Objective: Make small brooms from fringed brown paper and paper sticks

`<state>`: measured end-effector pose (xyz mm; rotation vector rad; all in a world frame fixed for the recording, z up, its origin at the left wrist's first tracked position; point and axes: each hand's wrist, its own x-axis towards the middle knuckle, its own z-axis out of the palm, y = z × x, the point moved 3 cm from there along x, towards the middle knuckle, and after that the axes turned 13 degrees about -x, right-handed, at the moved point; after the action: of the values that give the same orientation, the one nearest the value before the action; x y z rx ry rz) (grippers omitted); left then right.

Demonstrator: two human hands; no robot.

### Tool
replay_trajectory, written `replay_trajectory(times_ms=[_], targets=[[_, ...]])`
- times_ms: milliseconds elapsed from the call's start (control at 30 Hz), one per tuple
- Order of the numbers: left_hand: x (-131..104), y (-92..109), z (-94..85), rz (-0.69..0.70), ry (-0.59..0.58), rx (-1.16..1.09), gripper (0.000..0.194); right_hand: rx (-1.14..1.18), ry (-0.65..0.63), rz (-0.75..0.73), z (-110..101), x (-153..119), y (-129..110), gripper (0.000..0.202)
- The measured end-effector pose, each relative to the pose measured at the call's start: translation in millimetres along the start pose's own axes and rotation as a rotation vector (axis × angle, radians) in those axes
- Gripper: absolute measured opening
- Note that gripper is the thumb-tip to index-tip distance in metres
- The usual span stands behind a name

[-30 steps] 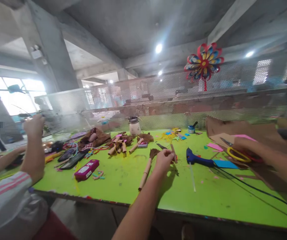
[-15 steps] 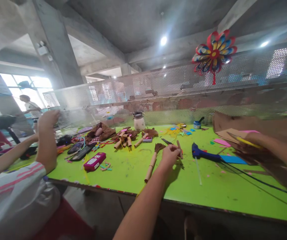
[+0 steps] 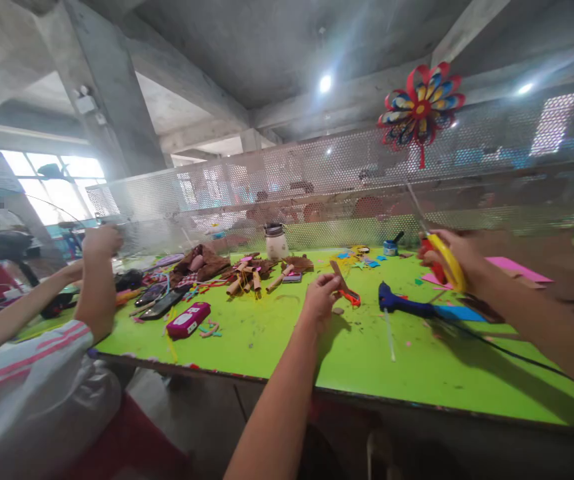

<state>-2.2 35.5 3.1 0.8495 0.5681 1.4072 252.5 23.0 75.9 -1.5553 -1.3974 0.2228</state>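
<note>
My left hand (image 3: 321, 299) is over the middle of the green table, its thumb and fingers pinched on a narrow brown paper strip (image 3: 337, 272) that sticks up. Just beyond those fingertips lies a small orange-handled tool (image 3: 351, 298), its kind unclear. My right hand (image 3: 454, 257) is raised on the right, wrapped around scissors (image 3: 447, 261) with yellow and red handles. Their blades point up and to the left, away from the strip. Between my hands a dark blue glue gun (image 3: 407, 305) rests on the table, a clear glue stick (image 3: 391, 337) beside its nozzle.
Brown paper (image 3: 527, 250) and pink paper (image 3: 519, 269) lie at right. A magenta box (image 3: 189, 320), rolled paper pieces (image 3: 239, 279) and a jar (image 3: 276, 241) stand left and back. The glue gun's cord (image 3: 507, 350) runs right. A co-worker's arm (image 3: 97, 280) is at left.
My right hand has lifted the scissors from beside the brown paper, swinging up and left. My left hand has shifted slightly left with the strip; the small paper brush beside it no longer shows.
</note>
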Motion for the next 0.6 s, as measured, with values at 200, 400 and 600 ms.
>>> replay_trajectory(times_ms=[200,400,600], targets=[[1,21,-2.0,0.084,-0.046,-0.222,0.021,0.353,-0.348,-0.036,56,-74,-45,0.043],[-2,24,1.1,0.095,-0.038,-0.287,0.017,0.436,-0.481,-0.083,63,-94,-44,0.043],[-6,38,8.6,0.172,-0.016,-0.352,0.010,0.016,-0.407,-0.253,66,-98,-29,0.040]])
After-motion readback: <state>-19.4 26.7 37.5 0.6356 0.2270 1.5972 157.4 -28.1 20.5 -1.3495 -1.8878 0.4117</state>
